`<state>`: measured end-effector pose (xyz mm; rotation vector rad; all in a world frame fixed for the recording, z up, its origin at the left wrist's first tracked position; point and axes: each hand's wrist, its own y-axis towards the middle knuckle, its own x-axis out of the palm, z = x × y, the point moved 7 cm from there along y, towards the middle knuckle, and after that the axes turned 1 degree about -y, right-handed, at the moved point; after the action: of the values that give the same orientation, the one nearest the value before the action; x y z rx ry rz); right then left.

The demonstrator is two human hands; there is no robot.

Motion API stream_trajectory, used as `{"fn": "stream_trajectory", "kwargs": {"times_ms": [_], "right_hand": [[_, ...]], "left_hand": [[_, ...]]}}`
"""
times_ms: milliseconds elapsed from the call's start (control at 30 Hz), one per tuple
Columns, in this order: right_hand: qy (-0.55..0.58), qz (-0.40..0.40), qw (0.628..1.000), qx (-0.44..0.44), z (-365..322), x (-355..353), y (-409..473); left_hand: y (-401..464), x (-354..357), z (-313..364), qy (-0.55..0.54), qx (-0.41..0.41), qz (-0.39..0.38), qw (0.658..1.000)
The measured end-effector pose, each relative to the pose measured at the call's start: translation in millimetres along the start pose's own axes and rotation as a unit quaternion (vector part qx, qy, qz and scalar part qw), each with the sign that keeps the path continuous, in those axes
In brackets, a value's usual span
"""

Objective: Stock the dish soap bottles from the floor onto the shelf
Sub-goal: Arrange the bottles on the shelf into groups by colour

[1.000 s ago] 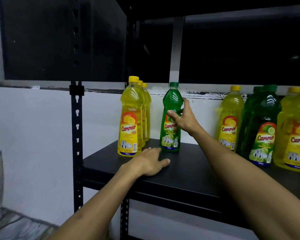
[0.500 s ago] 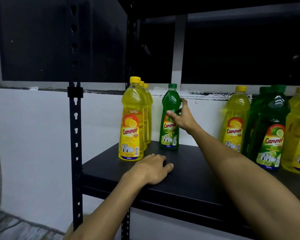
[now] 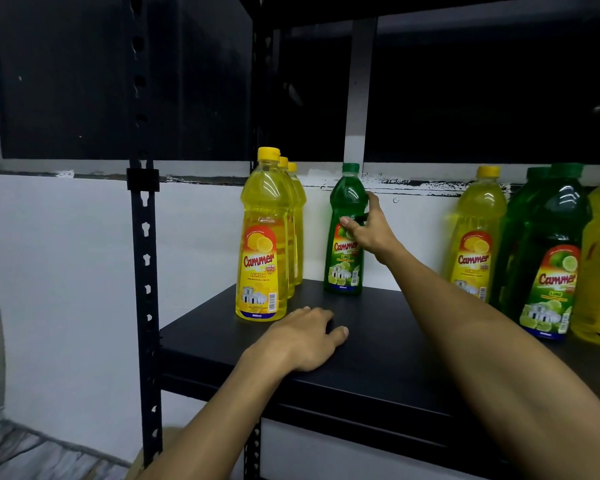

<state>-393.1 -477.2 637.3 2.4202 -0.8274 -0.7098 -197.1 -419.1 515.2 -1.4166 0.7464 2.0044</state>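
Head view shows the right hand point(image 3: 369, 233) with fingers point(image 3: 347, 223) closed around the upright green bottle point(image 3: 345, 237) at the far side of the shelf point(image 3: 378, 358), while the left hand point(image 3: 302, 337) lies flat and empty near the yellow bottle point(image 3: 262, 244).

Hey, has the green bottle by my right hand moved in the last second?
Yes. The green bottle has slid back toward the wall, farther behind the front yellow bottle, in the right hand.

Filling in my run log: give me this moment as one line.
step: placing | right hand: grips green bottle, upright at shelf back | left hand: flat on shelf, empty
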Motion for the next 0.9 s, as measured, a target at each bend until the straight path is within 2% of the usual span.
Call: {"fn": "stream_trajectory", "kwargs": {"times_ms": [400,600,767,900], "right_hand": [[0.007,0.006,1.000,0.012,7.7,-1.4,-0.3],[-0.061,0.022,0.998,0.027,10.1,-18.0,-13.8],[-0.139,0.042,0.989,-0.031,-21.9,-64.7,-50.4],[-0.190,0.146,0.964,-0.114,-50.5,-131.5,-89.3]], "left_hand": [[3.9,1.0,-3.5,-0.009,0.006,0.008,1.000],[6.2,-2.9,-7.5,-0.030,-0.006,0.047,0.998],[3.2,-14.1,7.0,-0.029,0.037,0.093,0.995],[12.0,-26.6,51.8,-0.049,0.093,0.144,0.984]]}}
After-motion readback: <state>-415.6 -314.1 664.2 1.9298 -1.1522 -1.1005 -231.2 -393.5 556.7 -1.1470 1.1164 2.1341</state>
